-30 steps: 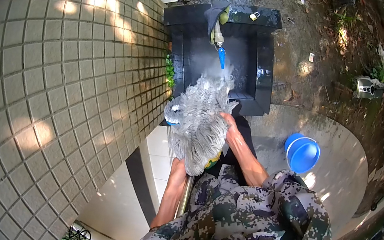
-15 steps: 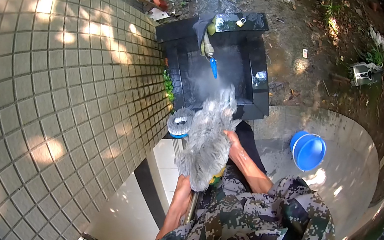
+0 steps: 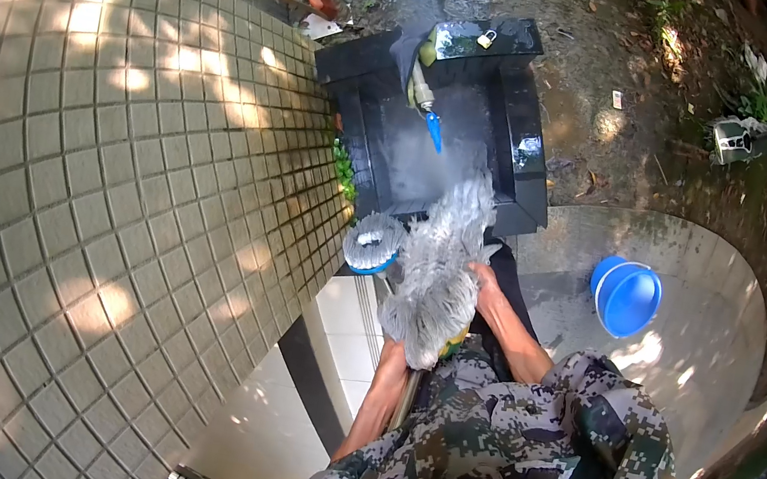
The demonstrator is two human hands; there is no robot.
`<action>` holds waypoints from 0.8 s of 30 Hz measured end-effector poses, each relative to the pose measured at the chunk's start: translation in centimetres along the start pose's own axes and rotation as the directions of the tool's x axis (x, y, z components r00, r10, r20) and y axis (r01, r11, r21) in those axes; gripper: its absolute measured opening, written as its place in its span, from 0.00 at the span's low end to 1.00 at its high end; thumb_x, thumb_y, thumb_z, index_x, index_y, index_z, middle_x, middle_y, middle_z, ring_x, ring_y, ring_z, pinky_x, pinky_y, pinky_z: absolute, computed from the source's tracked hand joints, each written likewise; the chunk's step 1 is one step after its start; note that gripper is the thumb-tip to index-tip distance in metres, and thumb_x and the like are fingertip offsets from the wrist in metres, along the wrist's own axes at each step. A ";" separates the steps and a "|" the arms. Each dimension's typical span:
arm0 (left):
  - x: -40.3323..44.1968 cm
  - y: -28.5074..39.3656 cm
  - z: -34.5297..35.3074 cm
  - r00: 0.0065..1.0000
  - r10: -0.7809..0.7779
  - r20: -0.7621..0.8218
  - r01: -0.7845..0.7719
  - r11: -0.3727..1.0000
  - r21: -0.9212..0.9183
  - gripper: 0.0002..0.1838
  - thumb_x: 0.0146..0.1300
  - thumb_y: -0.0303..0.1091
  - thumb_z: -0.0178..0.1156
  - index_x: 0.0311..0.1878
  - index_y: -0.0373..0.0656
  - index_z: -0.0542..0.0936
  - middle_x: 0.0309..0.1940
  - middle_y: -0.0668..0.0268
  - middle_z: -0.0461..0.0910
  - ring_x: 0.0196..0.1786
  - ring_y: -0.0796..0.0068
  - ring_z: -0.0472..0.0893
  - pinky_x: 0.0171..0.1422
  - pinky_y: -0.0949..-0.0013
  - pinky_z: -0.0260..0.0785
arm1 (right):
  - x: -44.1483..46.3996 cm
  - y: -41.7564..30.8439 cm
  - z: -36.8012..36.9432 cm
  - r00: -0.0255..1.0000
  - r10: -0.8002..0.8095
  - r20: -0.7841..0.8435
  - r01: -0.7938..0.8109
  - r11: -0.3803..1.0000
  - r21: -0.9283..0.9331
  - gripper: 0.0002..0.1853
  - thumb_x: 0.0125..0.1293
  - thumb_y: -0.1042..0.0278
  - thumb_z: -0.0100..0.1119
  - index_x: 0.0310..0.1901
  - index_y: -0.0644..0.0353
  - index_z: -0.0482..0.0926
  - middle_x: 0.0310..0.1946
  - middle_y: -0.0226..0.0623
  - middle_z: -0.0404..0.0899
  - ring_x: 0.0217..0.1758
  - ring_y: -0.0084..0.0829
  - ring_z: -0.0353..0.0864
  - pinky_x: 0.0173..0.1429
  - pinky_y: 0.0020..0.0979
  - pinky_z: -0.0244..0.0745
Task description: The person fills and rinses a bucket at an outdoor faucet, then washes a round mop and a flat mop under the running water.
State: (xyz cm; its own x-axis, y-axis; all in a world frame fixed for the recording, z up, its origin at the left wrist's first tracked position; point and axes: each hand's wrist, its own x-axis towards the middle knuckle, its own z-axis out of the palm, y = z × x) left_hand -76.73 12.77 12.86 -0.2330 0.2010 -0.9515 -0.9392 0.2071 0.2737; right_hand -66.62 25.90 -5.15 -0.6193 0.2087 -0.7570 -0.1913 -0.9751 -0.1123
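A wet grey string-pile mop head (image 3: 438, 274) lies lengthwise before me, its far end over the dark basin (image 3: 534, 189). My left hand (image 3: 395, 355) is closed at its near left corner, the fingers partly hidden under the strands. My right hand (image 3: 484, 283) grips its right edge, fingertips tucked beneath. A yellow-green part shows under the near right side, and a metal pole (image 3: 404, 400) runs beside my left forearm. Above the basin hangs a tap with a blue nozzle (image 3: 434, 132); mist or spray blurs the basin's inside.
Left of the mop head is another grey fringed mop head (image 3: 373, 241) with a blue edge. A tiled wall (image 3: 137, 198) fills the left side. To the right, a blue bucket (image 3: 625, 298) stands on concrete. A padlock (image 3: 487, 40) rests on the basin's back ledge.
The view has shifted slightly. My left hand and the near end of the mop head have moved a little forward and to the right. Both hands keep their hold.
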 end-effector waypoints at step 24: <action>6.0 2.2 0.1 0.992 0.072 0.105 -0.078 0.995 0.055 0.20 0.62 0.29 0.51 0.56 0.30 0.69 0.49 0.60 0.76 0.48 0.72 0.77 0.53 0.70 0.69 | 10.2 -0.7 0.3 0.963 -0.006 -0.268 -0.020 0.995 -0.097 0.13 0.53 0.74 0.52 0.39 0.71 0.76 0.30 0.43 0.80 0.30 0.38 0.81 0.40 0.40 0.79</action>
State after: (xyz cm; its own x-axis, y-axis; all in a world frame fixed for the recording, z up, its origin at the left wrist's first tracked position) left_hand -80.16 14.57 7.72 -0.2722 0.3147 -0.9093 -0.9029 0.2431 0.3545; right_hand -73.05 28.71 -12.57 -0.3913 0.1871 -0.9010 -0.1042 -0.9818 -0.1586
